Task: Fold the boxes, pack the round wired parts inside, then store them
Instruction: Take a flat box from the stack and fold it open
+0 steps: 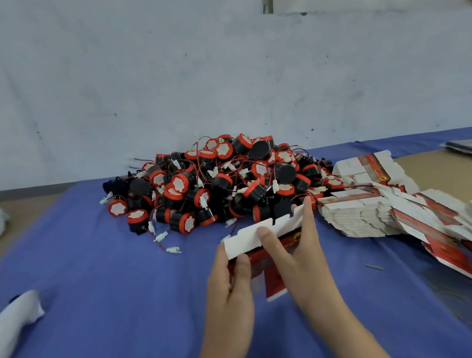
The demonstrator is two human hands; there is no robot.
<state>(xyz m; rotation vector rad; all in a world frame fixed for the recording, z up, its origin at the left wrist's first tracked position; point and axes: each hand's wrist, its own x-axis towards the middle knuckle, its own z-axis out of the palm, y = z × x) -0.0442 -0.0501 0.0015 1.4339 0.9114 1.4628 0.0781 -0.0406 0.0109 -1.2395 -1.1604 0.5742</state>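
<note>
Left hand (228, 281): grips the near-left end of the red-and-white flat cardboard box blank (283, 222), steadying it.
Right hand (300, 255): thumb and forefinger pinch its white notched flap, seemingly to bend it.
Box blank: centre, over the blue cloth (124, 286), not yet folded.
Heap of round black-and-red wired parts (215, 183): just beyond, within reach.
Stack of flat red-and-white blanks (367, 213): right, handy.

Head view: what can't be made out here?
Head view throughout:
1) Held box: red print blurred, partly under the right hand and left hand.
2) Parts pile: lower layers buried under top ones.
3) Flat box stack: cut off by right edge.
4) White object: cut by left edge, unidentifiable.
</note>
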